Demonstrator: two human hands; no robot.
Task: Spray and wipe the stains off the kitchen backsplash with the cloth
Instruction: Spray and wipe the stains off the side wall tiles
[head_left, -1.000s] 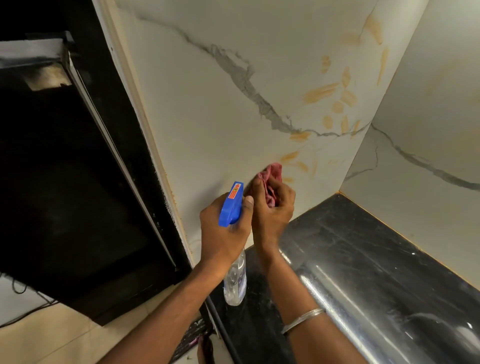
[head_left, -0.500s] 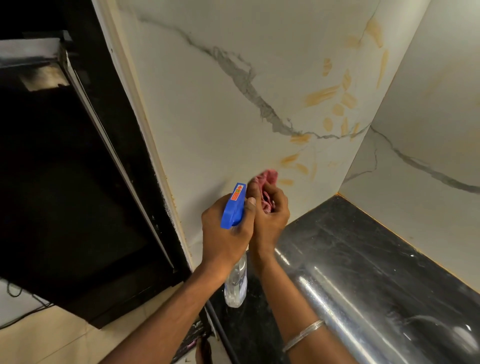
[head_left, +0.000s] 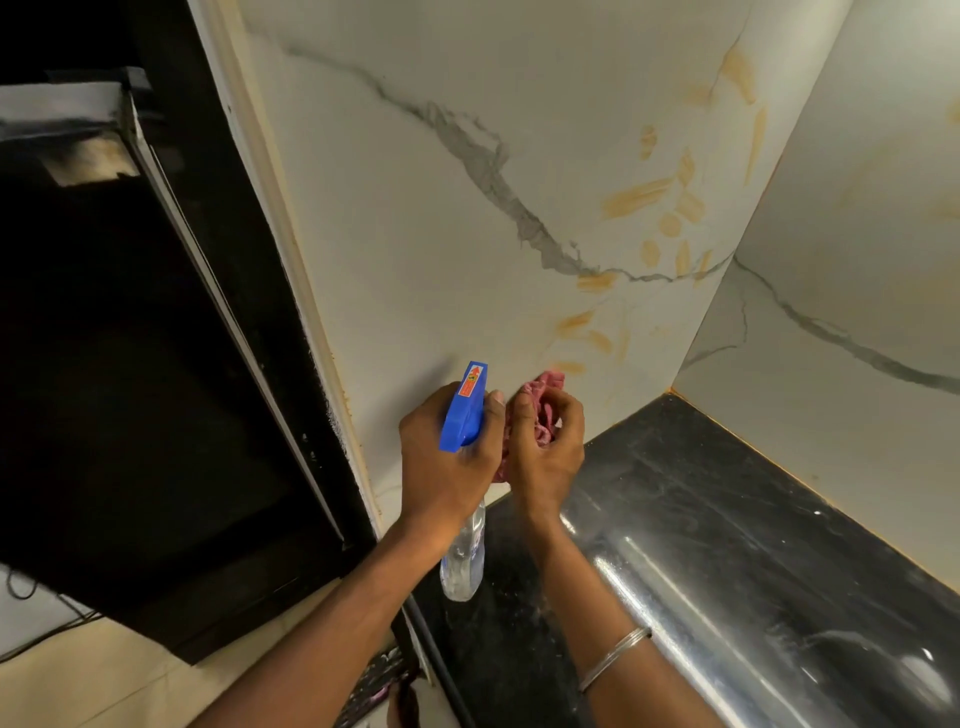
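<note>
My left hand (head_left: 447, 462) grips a clear spray bottle (head_left: 464, 558) by its neck, its blue trigger head (head_left: 465, 408) pointing up at the wall. Right beside it, my right hand (head_left: 545, 452) holds a bunched pink cloth (head_left: 545, 392) just in front of the white marble backsplash (head_left: 441, 218). Several orange-yellow stains (head_left: 636, 195) mark the backsplash above and to the right of the cloth, the nearest stain (head_left: 569, 368) just above it. I cannot tell whether the cloth touches the wall.
A black countertop (head_left: 727, 519) runs along the bottom right, meeting a second marble wall (head_left: 857, 260) at the corner. A dark black panel (head_left: 130, 364) with a thin pale edge stands at the left. Pale floor tiles (head_left: 78, 686) show bottom left.
Both hands have dropped slightly and drawn back from the wall. The cloth has come down away from the lowest stains, which now show above it.
</note>
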